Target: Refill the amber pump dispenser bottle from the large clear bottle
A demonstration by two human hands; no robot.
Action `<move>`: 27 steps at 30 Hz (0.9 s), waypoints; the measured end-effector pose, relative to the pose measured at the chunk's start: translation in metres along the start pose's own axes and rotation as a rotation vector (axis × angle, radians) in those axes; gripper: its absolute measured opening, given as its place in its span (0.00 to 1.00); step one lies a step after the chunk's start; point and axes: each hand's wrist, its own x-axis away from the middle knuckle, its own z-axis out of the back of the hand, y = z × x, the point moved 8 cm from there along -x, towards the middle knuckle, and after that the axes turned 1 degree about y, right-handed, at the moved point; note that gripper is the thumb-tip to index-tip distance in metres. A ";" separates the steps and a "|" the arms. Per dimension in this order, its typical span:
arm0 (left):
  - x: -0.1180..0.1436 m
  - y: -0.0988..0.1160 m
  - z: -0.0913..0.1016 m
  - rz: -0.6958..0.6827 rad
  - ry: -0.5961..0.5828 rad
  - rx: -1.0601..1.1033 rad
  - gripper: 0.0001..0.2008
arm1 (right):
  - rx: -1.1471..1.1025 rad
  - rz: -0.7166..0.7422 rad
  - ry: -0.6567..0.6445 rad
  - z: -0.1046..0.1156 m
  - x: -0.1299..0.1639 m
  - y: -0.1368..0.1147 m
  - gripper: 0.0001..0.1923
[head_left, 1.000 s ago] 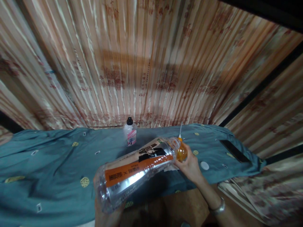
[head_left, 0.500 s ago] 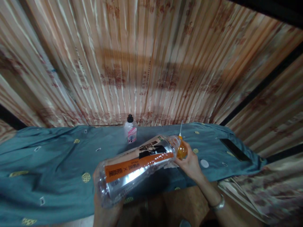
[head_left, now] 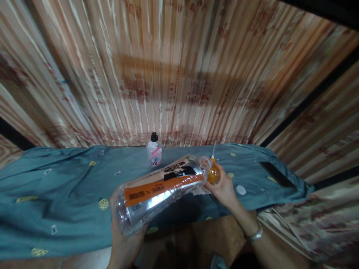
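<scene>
A large clear plastic bottle (head_left: 164, 190) with an orange, silver and beige label lies tilted across the view, its mouth toward the right. Wrapped around its base end is my left hand (head_left: 126, 233), its fingers partly hidden behind the bottle. My right hand (head_left: 223, 188) grips a small round orange bottle (head_left: 214, 174) right by the large bottle's mouth. Whether the two bottles touch, I cannot tell. Just behind the orange bottle a thin white nozzle (head_left: 213, 150) with an orange base points up. Below the large bottle's neck, part of a white paper-like piece (head_left: 201, 189) shows.
Upright at the back of the teal cloth (head_left: 81, 186) stands a clear bottle (head_left: 155, 152) with a black cap and pink label. A white round lid (head_left: 241, 189) and a dark phone (head_left: 277, 174) lie to the right. Patterned curtains (head_left: 174, 74) hang behind.
The view has shifted slightly, so everything on the cloth sits a little higher. Both hands keep their hold, and the large bottle stays tilted much as before.
</scene>
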 end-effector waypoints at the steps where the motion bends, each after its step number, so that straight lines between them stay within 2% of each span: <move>1: 0.000 -0.001 0.001 0.016 -0.002 0.013 0.37 | 0.000 0.004 0.002 0.000 0.000 0.000 0.38; 7: -0.001 0.006 0.001 0.002 -0.032 0.039 0.30 | 0.001 0.009 -0.002 -0.001 0.000 0.000 0.38; 13: 0.000 0.002 -0.002 0.052 -0.022 0.078 0.33 | 0.012 0.026 -0.001 -0.001 0.000 0.000 0.37; 17: -0.002 0.009 -0.005 0.039 -0.004 0.097 0.37 | 0.037 0.027 0.024 0.001 0.000 0.004 0.39; 23: -0.002 0.010 -0.004 0.029 -0.005 0.071 0.31 | 0.026 0.035 0.022 0.001 0.000 0.006 0.38; 27: -0.002 0.009 -0.003 0.000 0.001 0.082 0.36 | 0.027 -0.001 0.012 0.002 0.000 0.004 0.40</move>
